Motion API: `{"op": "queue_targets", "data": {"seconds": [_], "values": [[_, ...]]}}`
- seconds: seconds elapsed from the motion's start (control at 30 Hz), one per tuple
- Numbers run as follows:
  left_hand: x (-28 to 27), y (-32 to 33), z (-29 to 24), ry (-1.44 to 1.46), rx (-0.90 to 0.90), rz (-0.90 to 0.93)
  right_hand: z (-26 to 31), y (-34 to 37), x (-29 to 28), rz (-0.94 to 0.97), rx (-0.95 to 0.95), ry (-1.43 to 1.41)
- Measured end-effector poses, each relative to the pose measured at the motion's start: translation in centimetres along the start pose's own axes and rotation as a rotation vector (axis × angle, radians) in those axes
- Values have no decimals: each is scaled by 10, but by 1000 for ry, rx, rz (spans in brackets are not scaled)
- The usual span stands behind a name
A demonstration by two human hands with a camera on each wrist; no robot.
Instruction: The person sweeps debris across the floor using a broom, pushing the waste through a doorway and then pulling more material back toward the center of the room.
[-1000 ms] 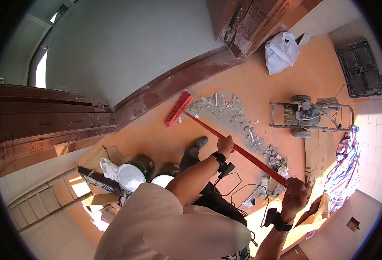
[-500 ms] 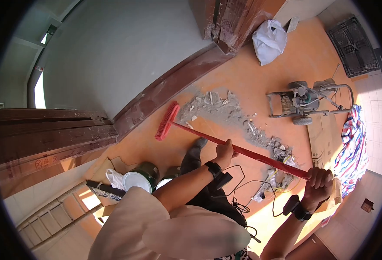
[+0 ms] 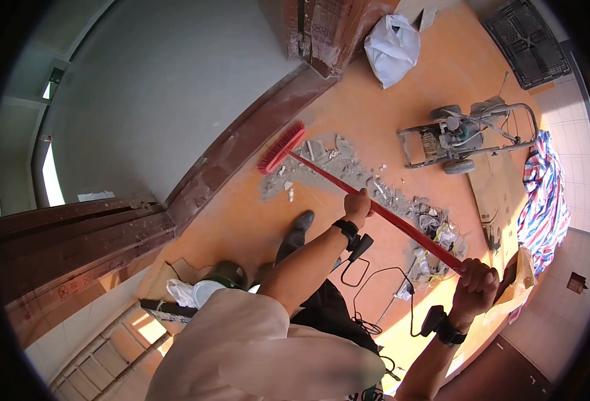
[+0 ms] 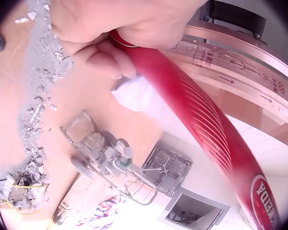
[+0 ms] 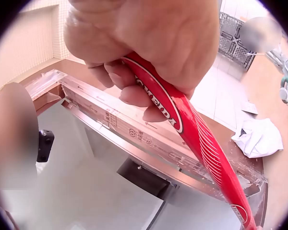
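Both hands hold a red broom, whose handle [image 3: 408,229] slants across the head view. My left hand [image 3: 358,208] grips it partway along, fingers curled round the red shaft. Near the top end, my right hand [image 3: 475,289] is wrapped round the handle; its curled fingers [image 5: 129,95] show beneath the palm in the right wrist view. At the far end the broom head [image 3: 281,147], with red bristles, is beside the brown door sill. Grey debris [image 3: 331,160], dust with broken chips, lies beside the broom head and trails toward the right.
A wheeled machine [image 3: 458,137] stands right of the debris, near a flattened cardboard sheet [image 3: 492,200] and striped cloth [image 3: 543,194]. A white bag [image 3: 393,50] sits by the door frame. Buckets [image 3: 226,275] stand near my legs. A black cable [image 3: 392,271] hangs from the wrist cameras.
The broom head first drew back toward my feet, then moved away again to the debris's far left edge by the sill. Both hands keep their grip; the head view has shifted.
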State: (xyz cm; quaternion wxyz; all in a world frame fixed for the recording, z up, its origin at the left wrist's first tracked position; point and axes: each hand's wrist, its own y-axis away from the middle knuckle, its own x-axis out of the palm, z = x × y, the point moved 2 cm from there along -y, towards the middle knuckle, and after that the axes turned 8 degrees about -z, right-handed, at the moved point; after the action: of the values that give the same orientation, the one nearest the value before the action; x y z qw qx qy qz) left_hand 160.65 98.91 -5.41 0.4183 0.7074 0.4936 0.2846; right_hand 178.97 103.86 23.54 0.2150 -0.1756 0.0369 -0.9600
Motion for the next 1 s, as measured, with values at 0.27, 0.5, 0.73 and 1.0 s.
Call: {"op": "queue_targets", "data": {"seconds": [0.27, 0.5, 0.73, 1.0], "values": [[11, 104, 19, 85, -225, 339, 93, 4, -64, 2, 22, -162], [-80, 28, 27, 46, -200, 125, 14, 5, 6, 31, 121, -64], [-46, -49, 33, -357, -219, 156, -15, 20, 24, 8, 45, 117], [51, -10, 69, -461, -256, 247, 22, 16, -61, -127, 12, 232]]}}
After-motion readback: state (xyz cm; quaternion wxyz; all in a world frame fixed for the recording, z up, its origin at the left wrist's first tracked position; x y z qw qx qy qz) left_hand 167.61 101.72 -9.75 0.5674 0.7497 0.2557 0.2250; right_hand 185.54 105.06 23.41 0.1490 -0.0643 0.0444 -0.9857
